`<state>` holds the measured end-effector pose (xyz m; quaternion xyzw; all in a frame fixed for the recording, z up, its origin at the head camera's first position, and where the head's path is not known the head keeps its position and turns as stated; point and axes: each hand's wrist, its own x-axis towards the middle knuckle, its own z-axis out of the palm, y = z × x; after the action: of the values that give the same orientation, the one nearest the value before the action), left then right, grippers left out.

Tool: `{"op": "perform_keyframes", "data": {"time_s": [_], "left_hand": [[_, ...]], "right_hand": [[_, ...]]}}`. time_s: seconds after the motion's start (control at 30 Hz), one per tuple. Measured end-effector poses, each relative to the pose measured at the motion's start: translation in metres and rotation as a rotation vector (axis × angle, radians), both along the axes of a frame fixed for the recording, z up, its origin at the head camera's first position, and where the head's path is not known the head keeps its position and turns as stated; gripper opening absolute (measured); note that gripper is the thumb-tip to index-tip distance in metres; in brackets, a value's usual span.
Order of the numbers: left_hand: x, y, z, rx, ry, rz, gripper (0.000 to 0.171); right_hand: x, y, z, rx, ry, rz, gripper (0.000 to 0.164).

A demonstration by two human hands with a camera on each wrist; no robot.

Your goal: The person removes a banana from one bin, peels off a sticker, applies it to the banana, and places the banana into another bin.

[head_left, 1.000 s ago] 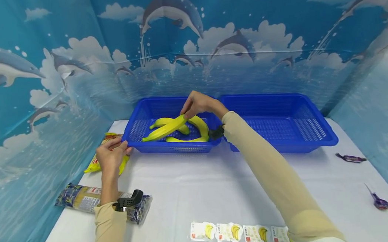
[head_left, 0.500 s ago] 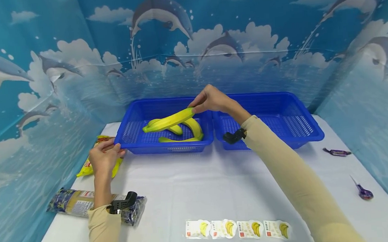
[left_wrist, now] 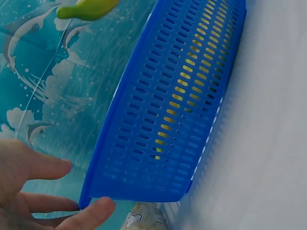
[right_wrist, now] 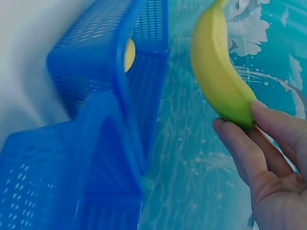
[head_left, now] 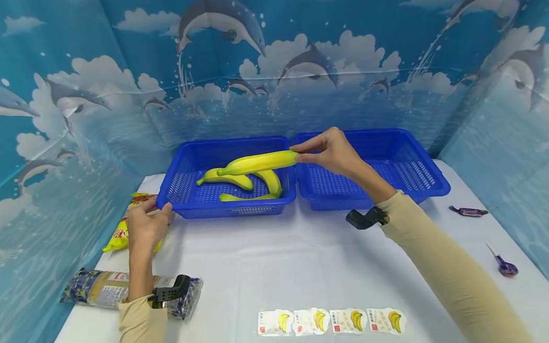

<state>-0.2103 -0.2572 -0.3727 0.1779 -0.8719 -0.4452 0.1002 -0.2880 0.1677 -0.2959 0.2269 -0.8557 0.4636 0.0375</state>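
My right hand (head_left: 332,149) pinches one end of a yellow banana (head_left: 257,163) between thumb and fingers. The banana (right_wrist: 216,67) hangs lengthwise above the left blue basket (head_left: 230,212), its free end pointing left. Inside that basket lie three more bananas, one of them curved (head_left: 270,181) at the right side. At the basket's front left corner, my left hand (head_left: 146,224) holds the rim with thumb and fingertips. In the left wrist view, the fingers (left_wrist: 93,213) meet the basket corner, and yellow shows through the slots of the basket wall (left_wrist: 158,96).
A second blue basket (head_left: 397,177) adjoins on the right. Left of the baskets are a yellow snack bag (head_left: 120,236) and a long clear-wrapped packet (head_left: 104,292). Several banana-picture cards (head_left: 312,321) line the front. A wrapped candy (head_left: 468,211) and a purple lollipop (head_left: 506,268) lie right.
My right hand has moved right with the banana, which has gone from slanting to nearly level and shifted right. The left hand has stayed at the basket corner. The head view has shifted slightly.
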Motion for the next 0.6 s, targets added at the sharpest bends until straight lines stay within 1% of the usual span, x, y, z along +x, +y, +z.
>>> {"op": "perform_keyframes", "data": {"time_s": [0.1,0.17,0.27,0.4,0.6], "left_hand": [[0.001,0.001,0.000,-0.005,-0.007,-0.003,0.061],[0.001,0.001,0.001,-0.011,-0.025,-0.012,0.063],[0.003,0.003,0.003,-0.028,-0.051,-0.035,0.068],[0.005,0.004,0.003,-0.068,-0.061,-0.069,0.070],[0.013,0.006,-0.001,-0.128,-0.053,-0.096,0.072]], "right_hand": [[0.014,0.013,-0.008,-0.024,0.065,-0.021,0.026],[0.024,0.021,-0.013,-0.053,0.097,-0.021,0.027],[0.039,0.032,-0.022,-0.101,0.145,-0.032,0.029],[0.060,0.043,-0.034,-0.150,0.214,-0.038,0.032],[0.086,0.055,-0.053,-0.220,0.263,-0.037,0.036]]}}
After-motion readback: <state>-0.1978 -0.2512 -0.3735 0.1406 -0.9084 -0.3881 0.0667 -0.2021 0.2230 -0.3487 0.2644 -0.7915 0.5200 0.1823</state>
